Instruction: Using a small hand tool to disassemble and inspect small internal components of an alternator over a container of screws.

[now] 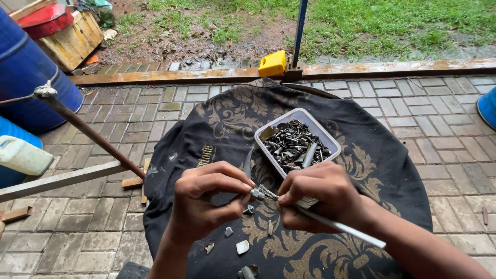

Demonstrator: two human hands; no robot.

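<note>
Small metal fitting (257, 193): pinched in left hand (204, 199) at centre of cloth-draped surface (382, 170). Right hand (318, 196) closed on thin metal tool (338, 226), tip at fitting. Tub of dark screws (296, 143) at 1 o'clock. Step: working the fitting; next likely calls for a steady grip.

An open-air backyard work spot, half yard and half makeshift workshop. Grey paving bricks (129, 119) cover the ground, edged at 12 o'clock by a rusty steel rail (361, 68), beyond which lie mud and wet grass (392, 20). Blue drums (26, 67) and a wooden crate (70, 39) crowd the 10 o'clock corner. A round table draped in a black patterned cloth (372, 155) serves as the bench, holding a plastic tub of metal screws and scrap parts (295, 144) at centre.
</note>
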